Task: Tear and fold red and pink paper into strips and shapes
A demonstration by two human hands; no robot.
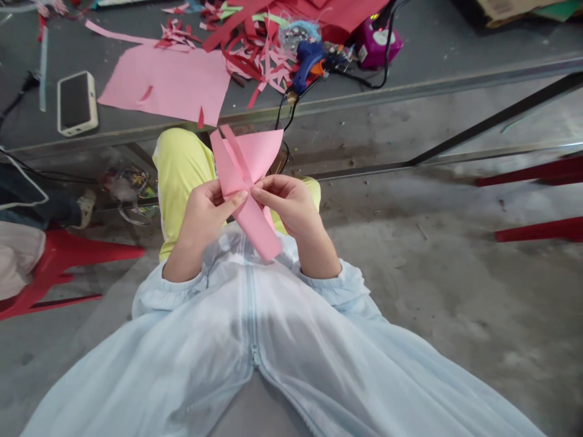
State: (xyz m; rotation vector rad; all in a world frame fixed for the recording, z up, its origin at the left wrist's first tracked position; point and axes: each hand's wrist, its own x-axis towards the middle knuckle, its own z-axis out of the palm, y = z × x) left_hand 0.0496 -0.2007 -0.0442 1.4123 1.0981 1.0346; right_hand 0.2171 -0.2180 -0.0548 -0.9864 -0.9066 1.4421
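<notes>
Both hands (203,212) (291,203) pinch the folded pink paper (255,227) at its middle, above the lap near the worktop (455,48); uneven thumb pressure could tear or skew its folds.

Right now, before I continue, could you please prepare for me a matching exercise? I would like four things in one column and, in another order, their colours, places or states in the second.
Column 1
1. Phone
2. Glue gun
3. Folded paper
4. Left stool

Column 2
A. Held by the left hand and the right hand
B. Red
C. On the table, dark screen facing up
D. Blue and orange

Right pairs: 1-C, 2-D, 3-A, 4-B
</notes>
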